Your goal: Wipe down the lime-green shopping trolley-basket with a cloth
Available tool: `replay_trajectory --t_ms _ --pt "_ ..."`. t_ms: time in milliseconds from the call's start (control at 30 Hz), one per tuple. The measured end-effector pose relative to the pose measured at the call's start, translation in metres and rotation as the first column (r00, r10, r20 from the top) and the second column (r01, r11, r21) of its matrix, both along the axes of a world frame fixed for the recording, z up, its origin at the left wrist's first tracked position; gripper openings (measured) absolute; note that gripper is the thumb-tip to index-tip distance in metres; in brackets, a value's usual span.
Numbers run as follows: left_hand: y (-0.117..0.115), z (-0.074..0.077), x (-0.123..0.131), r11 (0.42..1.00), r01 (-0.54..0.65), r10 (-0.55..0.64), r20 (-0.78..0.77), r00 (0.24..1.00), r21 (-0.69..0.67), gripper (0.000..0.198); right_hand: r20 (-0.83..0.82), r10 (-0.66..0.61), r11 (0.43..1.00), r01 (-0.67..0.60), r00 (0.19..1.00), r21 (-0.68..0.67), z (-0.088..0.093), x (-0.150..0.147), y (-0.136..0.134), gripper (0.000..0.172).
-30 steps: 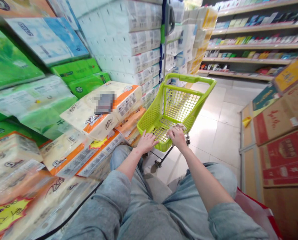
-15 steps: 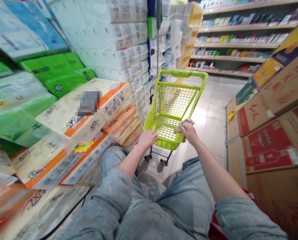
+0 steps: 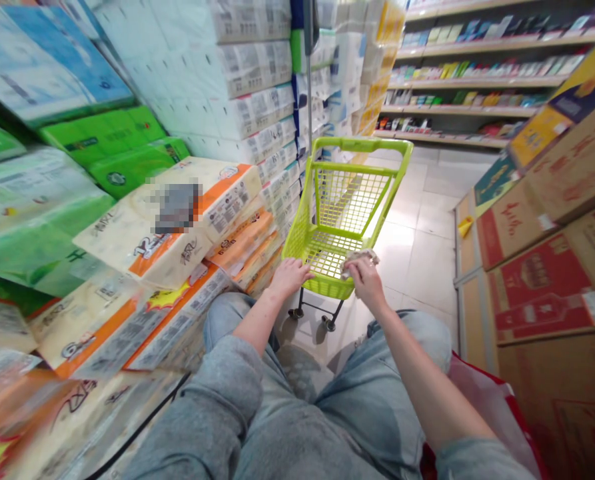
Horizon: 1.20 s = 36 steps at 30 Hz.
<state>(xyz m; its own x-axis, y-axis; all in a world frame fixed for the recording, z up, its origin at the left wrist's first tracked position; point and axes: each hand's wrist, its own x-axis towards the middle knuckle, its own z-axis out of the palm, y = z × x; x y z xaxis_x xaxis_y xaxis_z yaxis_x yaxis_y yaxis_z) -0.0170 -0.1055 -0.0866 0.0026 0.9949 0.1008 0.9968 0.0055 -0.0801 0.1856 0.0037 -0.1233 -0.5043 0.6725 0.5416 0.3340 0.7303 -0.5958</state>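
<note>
A lime-green shopping cart (image 3: 362,145) with a mesh basket stands on the floor before my knees. My left hand (image 3: 290,275) is closed on the near left corner of its basket rim. In my right hand (image 3: 368,281) is a crumpled pale cloth (image 3: 364,257), pinched by the fingers at the near right part of the rim. The cloth sticks out on both sides of my fingers and seems to touch the rim. Through the mesh the basket looks bare inside.
Stacked tissue packs (image 3: 192,220) crowd close on my left, with a pole (image 3: 310,100) beside the cart. Cardboard cartons (image 3: 537,293) line the right. Tiled floor (image 3: 422,253) runs toward stocked shelves (image 3: 472,83) at the back. A red-edged bag (image 3: 487,400) lies by my right leg.
My right hand and the cloth have moved left along the near rim, from the right corner toward the middle. My left hand stays at the left corner.
</note>
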Motion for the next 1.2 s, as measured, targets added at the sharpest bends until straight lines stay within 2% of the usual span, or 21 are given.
replay_trajectory --t_ms 100,200,300,400,567,667,800,900,1000,1100,1200 --pt "-0.001 0.0 -0.006 1.0 0.001 -0.001 -0.005 1.0 0.0 0.034 0.021 -0.131 0.99 0.13 0.991 0.049 -0.014 -0.012 -0.054 0.03" --pt "-0.003 0.0 -0.012 1.0 0.0 0.0 -0.015 1.0 -0.003 0.035 0.082 -0.195 0.974 0.183 0.977 0.136 -0.025 -0.019 -0.073 0.043" --pt "-0.005 -0.002 -0.017 1.0 0.006 -0.006 -0.009 1.0 -0.005 0.036 0.217 -0.083 0.965 0.024 0.973 0.262 -0.025 -0.008 -0.058 0.052" --pt "-0.006 -0.003 -0.017 1.0 0.003 -0.003 0.014 1.0 0.001 0.038 0.313 0.001 0.939 -0.109 0.95 0.327 -0.021 0.011 -0.032 0.048" --pt "-0.001 -0.002 -0.001 1.0 0.005 -0.006 0.064 0.998 0.012 0.041 0.32 -0.03 0.935 -0.086 0.947 0.343 -0.024 0.031 -0.006 0.036" --pt "0.005 -0.001 0.011 1.0 0.008 -0.009 0.089 0.996 0.003 0.042 0.29 0.003 0.941 -0.101 0.957 0.322 -0.025 0.041 0.006 0.028" --pt "0.012 -0.002 0.02 1.0 0.026 -0.026 0.096 0.995 0.008 0.043 0.303 0.067 0.942 -0.16 0.951 0.295 -0.012 0.05 0.027 0.025" --pt "0.014 -0.005 0.024 1.0 0.021 -0.022 0.09 0.996 0.017 0.045 0.321 0.025 0.957 -0.116 0.947 0.267 0.002 0.047 0.04 0.026" --pt "0.015 -0.005 0.026 1.0 0.017 -0.018 0.089 0.996 0.014 0.046 0.334 -0.098 0.967 0.01 0.937 0.255 0.011 0.037 0.044 0.023" --pt "0.015 -0.004 0.024 1.0 0.013 -0.013 0.064 0.998 0.014 0.045 0.303 -0.222 0.948 0.132 0.927 0.29 0.012 0.029 0.033 0.018" --pt "0.012 -0.001 0.019 1.0 0.006 -0.006 0.041 0.999 0.006 0.043 0.23 -0.223 0.937 0.142 0.947 0.32 0.005 0.026 0.01 0.014"
